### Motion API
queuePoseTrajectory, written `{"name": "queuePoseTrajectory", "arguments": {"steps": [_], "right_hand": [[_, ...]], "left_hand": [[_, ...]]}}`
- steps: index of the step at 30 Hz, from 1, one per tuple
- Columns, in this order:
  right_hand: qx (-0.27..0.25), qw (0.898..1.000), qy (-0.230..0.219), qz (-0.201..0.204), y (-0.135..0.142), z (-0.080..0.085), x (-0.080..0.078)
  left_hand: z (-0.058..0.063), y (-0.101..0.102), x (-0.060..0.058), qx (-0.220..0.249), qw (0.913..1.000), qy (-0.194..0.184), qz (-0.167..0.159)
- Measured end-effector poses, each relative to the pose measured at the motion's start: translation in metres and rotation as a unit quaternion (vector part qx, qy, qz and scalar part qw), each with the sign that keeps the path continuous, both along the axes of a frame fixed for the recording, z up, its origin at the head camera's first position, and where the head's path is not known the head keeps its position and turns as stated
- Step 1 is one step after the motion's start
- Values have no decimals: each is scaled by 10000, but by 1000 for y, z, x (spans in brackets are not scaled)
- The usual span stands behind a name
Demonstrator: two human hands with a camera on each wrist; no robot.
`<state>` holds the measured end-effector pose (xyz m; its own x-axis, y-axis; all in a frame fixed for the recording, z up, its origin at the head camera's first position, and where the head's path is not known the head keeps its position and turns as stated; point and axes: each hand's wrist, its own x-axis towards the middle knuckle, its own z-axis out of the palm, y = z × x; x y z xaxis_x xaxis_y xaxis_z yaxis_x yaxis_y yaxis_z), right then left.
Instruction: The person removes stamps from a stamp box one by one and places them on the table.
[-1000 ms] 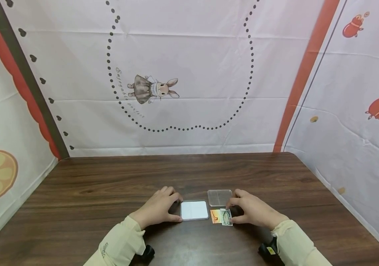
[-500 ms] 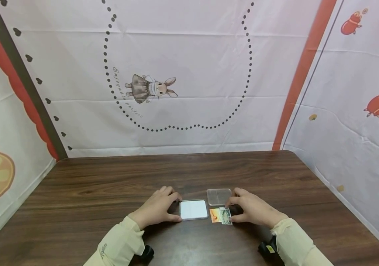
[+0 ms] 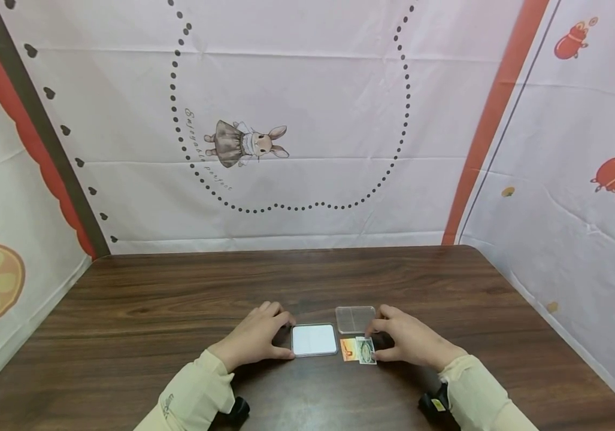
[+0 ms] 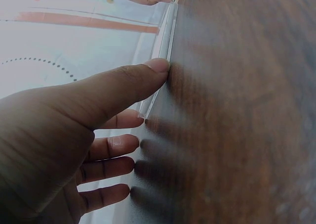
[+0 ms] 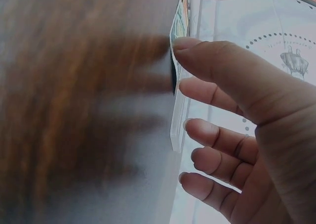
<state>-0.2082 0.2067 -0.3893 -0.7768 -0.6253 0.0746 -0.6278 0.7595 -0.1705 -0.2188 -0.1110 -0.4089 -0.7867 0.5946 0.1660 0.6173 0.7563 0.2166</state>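
In the head view, a clear shallow case (image 3: 314, 325) with a white sheet in it lies flat on the table. My left hand (image 3: 256, 336) holds its left end, thumb at the near corner and index finger at the far one; the left wrist view shows the thumb (image 4: 159, 65) against the rim. To the right, an orange stamp-like card (image 3: 348, 349) lies beside a green stamp-like card (image 3: 366, 351). My right hand (image 3: 412, 339) grips the green card's right edge between thumb and index finger. The right wrist view has this card slightly tilted, with shadow beneath.
A clear lid-like tray (image 3: 354, 319) lies just behind the two cards, close to my right fingers. Dark wood table (image 3: 205, 281) spreads around, with printed cloth (image 3: 329, 120) hanging behind and at both sides. Each wrist wears a black camera.
Both hands, the case and the cards hold their places on the table. Only the head view has shifted slightly.
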Motion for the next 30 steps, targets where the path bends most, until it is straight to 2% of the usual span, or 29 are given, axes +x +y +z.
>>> {"name": "queuePoseTrajectory", "arguments": {"steps": [12, 19, 26, 30], "right_hand": [[-228, 9997, 54, -13, -2, 0, 0], [-382, 9992, 24, -134, -3, 0, -2], [-464, 9979, -61, -438, -1, -2, -4], [-550, 9977, -56, -402, 1, -3, -5]], "left_hand": [[-2, -3, 1, 63, 9999, 150, -28], [-1, -3, 2, 66, 9999, 74, 23], [0, -3, 2, 17, 10000, -19, -16], [1, -2, 2, 15, 10000, -52, -11]]}}
